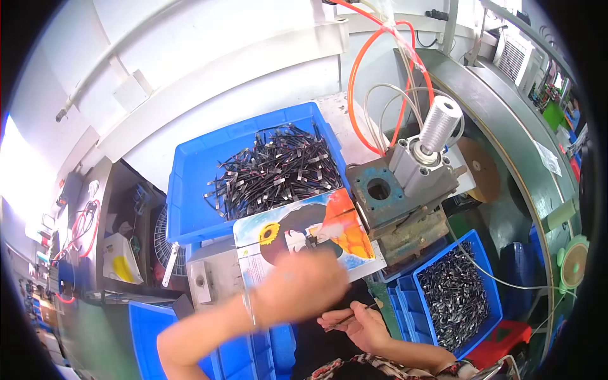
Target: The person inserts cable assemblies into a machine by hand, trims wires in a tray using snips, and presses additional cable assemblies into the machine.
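Note:
My left hand [301, 285] is blurred by motion over the lower edge of a colourful printed board [348, 231]; its fingers are smeared and what they hold, if anything, cannot be made out. Just right of it and lower, my right hand [361, 326] is palm up, with thumb and fingers pinched on a thin dark piece. Beyond the board, a blue tray [190, 190] holds a heap of short black cables [278, 171] with light tips. To the right of the board stands a metal press [405, 183] with a silver cylinder.
A blue bin [491, 288] full of small dark parts stands at lower right, beside a red container [506, 342]. More blue bins [237, 358] lie below my arms. Orange tubing [352, 88] loops above the press. A fan [168, 244] is left of the tray.

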A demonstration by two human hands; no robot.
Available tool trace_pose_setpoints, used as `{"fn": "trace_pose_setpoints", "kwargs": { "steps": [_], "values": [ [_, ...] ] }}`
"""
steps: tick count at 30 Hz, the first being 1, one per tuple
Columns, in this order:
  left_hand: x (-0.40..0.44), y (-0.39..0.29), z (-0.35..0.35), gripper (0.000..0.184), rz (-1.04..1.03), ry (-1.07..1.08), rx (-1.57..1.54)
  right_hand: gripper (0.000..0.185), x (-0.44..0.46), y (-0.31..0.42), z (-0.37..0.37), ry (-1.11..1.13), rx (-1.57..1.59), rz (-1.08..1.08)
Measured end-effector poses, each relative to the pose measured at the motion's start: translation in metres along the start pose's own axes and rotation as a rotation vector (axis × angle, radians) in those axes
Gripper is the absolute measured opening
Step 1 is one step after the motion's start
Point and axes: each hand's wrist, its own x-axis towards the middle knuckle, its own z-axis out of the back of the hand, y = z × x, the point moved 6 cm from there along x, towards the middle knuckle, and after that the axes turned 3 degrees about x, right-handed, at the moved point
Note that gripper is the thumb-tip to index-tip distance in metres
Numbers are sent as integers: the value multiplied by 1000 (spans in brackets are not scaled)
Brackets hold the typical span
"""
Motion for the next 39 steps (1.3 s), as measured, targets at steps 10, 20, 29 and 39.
{"fn": "trace_pose_setpoints", "kwargs": {
  "steps": [10,20,29,39],
  "values": [
    [108,181,-17,16,714,-179,211,35,-24,-26,47,-213,-159,-165],
    [111,195,-23,13,616,-157,121,41,-17,-27,54,-218,-250,-201],
    [53,83,17,17,92,-198,-182,45,-30,-34,75,-255,-283,-229],
    [68,67,-15,17,-2,25,-239,43,-30,-39,61,-253,-307,-208]
  ]
}}
